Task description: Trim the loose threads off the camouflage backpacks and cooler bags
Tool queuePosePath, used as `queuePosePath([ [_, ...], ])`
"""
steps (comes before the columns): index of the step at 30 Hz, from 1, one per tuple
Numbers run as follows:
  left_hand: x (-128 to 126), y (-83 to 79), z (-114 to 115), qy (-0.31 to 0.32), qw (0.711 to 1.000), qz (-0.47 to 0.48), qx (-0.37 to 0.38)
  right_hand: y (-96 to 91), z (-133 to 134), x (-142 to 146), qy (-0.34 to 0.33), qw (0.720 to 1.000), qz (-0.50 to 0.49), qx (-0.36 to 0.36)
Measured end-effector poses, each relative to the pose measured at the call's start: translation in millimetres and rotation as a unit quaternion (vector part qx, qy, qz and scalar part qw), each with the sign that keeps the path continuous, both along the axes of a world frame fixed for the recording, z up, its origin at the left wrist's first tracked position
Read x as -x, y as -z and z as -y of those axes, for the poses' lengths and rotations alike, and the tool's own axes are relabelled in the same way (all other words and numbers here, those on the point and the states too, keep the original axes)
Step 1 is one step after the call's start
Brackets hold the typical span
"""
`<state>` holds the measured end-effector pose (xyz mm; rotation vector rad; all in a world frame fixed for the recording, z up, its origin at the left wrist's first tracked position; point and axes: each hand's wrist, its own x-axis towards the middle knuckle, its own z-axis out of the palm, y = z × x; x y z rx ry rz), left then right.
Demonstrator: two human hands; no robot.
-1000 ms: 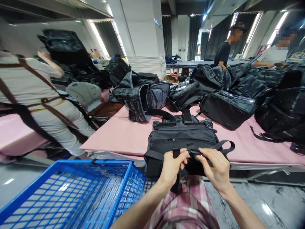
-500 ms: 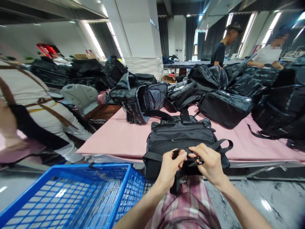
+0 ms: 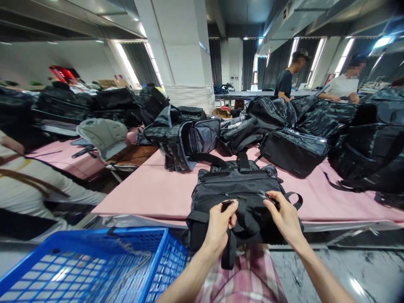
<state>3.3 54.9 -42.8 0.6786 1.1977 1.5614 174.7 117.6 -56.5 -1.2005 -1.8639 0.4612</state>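
A black backpack (image 3: 240, 185) lies at the table's near edge in front of me, with a zipped mesh panel facing up. My left hand (image 3: 219, 221) is closed over the bag's left part, pinching a black strap whose loose end (image 3: 229, 252) hangs over the front. Over the right part of the bag, my right hand (image 3: 282, 214) is closed around black-handled thread snips. Their pale blade tips (image 3: 262, 194) point up and left, blurred, apart from the strap. The fingers hide most of the handle.
A blue plastic basket (image 3: 167, 248) stands at my lower left. Several black and camouflage bags (image 3: 293, 151) crowd the far side of the pink table (image 3: 135, 189). A grey chair (image 3: 105, 136) is on the left. One person (image 3: 38, 181) leans at the left; two people work at the back.
My hands have moved apart, and the snips have swung from pointing at my left hand to pointing up-left. The view has tilted up slightly. The person at left has shifted lower.
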Motion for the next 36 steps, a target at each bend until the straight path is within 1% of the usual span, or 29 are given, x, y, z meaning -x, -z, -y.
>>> queuePosePath([
  [3,-2,2.3,-3,0.011,1.000,0.021,0.000,7.7,11,0,-0.029,0.994,0.004,-0.106],
  [5,-4,3.1,-4,0.014,1.000,0.024,0.004,6.9,17,4,-0.043,0.985,0.000,-0.170],
  [7,-4,3.3,-4,0.010,1.000,0.013,0.006,2.7,18,7,-0.049,0.976,0.003,-0.212],
  [10,-4,2.3,-3,-0.005,1.000,-0.016,0.005,-4.0,16,9,-0.058,0.967,0.019,-0.246],
  [14,-5,-1.4,-1,-0.012,0.999,-0.048,0.004,-5.7,14,7,-0.068,0.962,0.040,-0.263],
  [19,-8,-5.1,-1,0.000,0.998,-0.055,0.009,-2.8,14,1,-0.067,0.966,0.043,-0.244],
  [22,-10,-4.5,-1,0.003,0.998,-0.059,0.007,-3.4,14,-1,-0.067,0.967,0.047,-0.243],
  [27,-10,-2.4,-2,0.007,0.998,-0.068,0.011,-7.4,14,-1,-0.092,0.965,0.046,-0.239],
  [29,-10,-2.3,-1,0.010,0.997,-0.077,0.009,-9.6,14,0,-0.085,0.962,0.051,-0.255],
  [33,-10,-3.2,0,0.012,0.996,-0.087,0.004,-12.8,15,2,-0.066,0.941,0.096,-0.316],
  [36,-10,-4.3,1,0.011,0.996,-0.085,0.004,-12.4,16,3,-0.075,0.938,0.106,-0.322],
])
